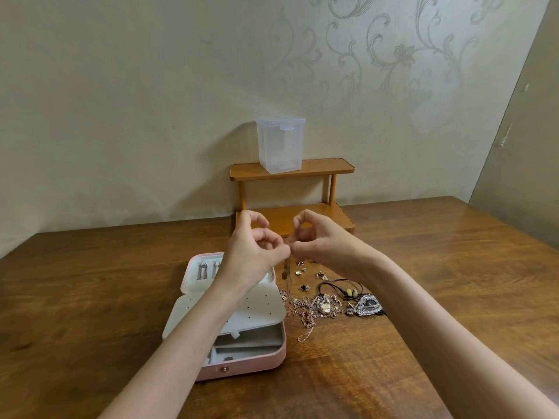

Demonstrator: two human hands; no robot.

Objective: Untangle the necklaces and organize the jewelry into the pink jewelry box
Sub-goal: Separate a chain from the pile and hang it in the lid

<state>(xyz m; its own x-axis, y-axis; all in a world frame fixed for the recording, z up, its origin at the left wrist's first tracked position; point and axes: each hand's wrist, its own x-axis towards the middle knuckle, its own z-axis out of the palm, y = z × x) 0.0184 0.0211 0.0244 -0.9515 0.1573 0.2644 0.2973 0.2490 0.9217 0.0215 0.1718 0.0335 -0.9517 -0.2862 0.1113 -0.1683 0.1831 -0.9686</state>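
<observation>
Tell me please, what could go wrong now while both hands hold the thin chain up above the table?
1. The left hand and right hand pinch the thin chain close together; pulling apart may tighten a knot or snap it.
2. Its hanging end dangles over the jewelry pile and could catch there again.
3. If the grip slips, the chain may fall beside the pink jewelry box, not in it.

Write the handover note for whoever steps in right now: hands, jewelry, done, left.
Left hand and right hand: raised together above the table, both pinching a thin chain that hangs between them.
Pink jewelry box: open, front left. Dangling earrings already hang in its lid.
Tangled necklaces, a black cord pendant and small pieces lie right of the box.
Left: free this chain, untangle the pile, box everything.
</observation>
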